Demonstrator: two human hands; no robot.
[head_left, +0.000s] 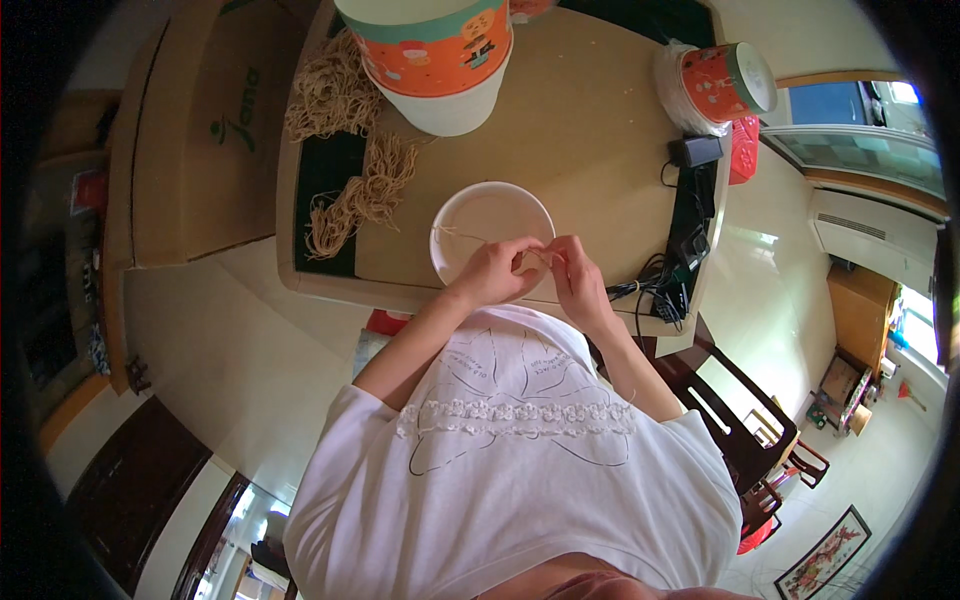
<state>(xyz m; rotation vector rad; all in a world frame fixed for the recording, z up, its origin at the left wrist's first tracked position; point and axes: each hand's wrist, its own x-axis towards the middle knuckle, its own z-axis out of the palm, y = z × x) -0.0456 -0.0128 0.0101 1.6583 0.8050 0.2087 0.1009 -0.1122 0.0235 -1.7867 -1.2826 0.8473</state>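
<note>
Both hands meet above the near right rim of a white round bowl (pixel 442 250). My left hand (pixel 492 270) is closed, its thumb and forefinger pinching a thin beige string (pixel 462 235). One end of that string reaches leftward over the bowl. Close beside it, the fingertips of my right hand (pixel 580 284) are pressed together on the same string, at the bowl's edge. The short piece between the fingers is small and partly hidden. Two bundles of beige string lie left of the bowl: a tangled one (pixel 332 88) farther off and a looser one (pixel 368 195) nearer.
A large orange, green and white paper bucket (pixel 440 60) stands behind the bowl. Another patterned paper tub (pixel 715 82) sits at the far right. Black cables and adapters (pixel 672 280) line the table's right edge. A big cardboard box (pixel 215 140) stands left of the table (pixel 600 120).
</note>
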